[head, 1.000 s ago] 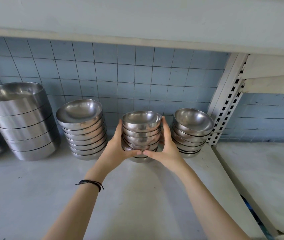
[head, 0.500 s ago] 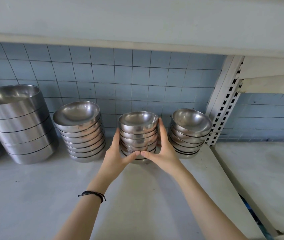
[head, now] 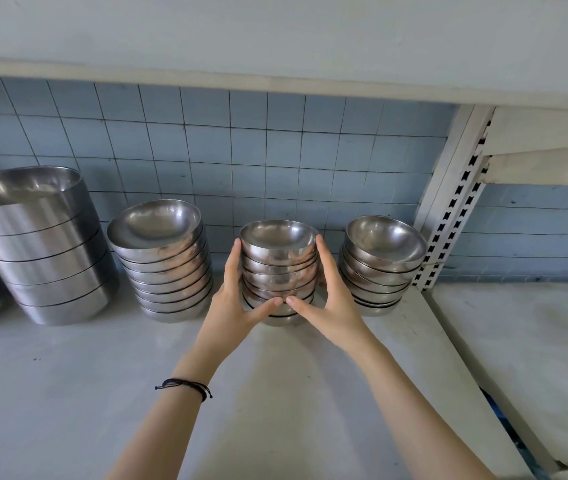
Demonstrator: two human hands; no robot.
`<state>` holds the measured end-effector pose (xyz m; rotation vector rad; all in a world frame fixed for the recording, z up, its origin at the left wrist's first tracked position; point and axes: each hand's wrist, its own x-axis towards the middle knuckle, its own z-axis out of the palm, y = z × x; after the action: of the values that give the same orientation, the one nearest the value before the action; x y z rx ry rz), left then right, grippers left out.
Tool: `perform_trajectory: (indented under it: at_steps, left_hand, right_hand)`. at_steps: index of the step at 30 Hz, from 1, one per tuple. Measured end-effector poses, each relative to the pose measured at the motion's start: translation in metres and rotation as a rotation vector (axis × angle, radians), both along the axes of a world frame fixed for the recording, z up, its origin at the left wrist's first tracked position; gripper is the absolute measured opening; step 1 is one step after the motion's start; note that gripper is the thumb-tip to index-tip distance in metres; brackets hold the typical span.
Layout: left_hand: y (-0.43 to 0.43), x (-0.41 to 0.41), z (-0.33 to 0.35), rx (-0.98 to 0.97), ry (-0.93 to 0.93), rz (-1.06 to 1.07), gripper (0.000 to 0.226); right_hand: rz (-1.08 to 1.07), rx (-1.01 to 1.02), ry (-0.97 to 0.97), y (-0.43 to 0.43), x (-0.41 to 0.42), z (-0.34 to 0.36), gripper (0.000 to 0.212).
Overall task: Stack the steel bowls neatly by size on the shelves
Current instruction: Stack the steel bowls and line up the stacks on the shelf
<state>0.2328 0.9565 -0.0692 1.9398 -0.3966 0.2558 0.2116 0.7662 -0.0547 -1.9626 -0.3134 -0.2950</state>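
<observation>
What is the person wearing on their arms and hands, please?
Both forearms are bare, no sleeves in view. Neither the left hand nor the right hand shows a glove or ring. The only item worn is a thin dark cord bracelet with knotted ends on the left wrist.

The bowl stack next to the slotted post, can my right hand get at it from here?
Probably yes: the stack by the post stands just right of the right hand, with bare shelf in front, but that hand now holds the middle stack.
</observation>
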Motion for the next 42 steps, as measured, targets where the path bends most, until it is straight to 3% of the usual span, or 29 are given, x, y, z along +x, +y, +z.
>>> perform_trajectory:
  at_steps: [6, 13, 36, 42]
  left_hand:
    - [-0.003, 0.001, 0.001, 0.046, -0.016, 0.057, 0.113]
    - [-0.011, -0.003, -0.012, -0.085, 0.063, 0.094, 0.106]
    - [-0.003, 0.004, 0.003, -0.130, 0.042, -0.052, 0.109]
    - [-0.002, 0.006, 0.012, -0.236, 0.086, -0.052, 0.107]
  right_hand:
    - [-0.019, 0.033, 0.006, 0.000, 0.002, -0.002, 0.095]
    - [-0.026, -0.045, -0.041, 0.001, 0.006, 0.008, 0.093]
    - [-0.060, 0.040, 0.041, -0.003, 0.003, 0.000, 0.108]
    - [-0.073, 0.106, 0.070, -0.002, 0.006, 0.001, 0.096]
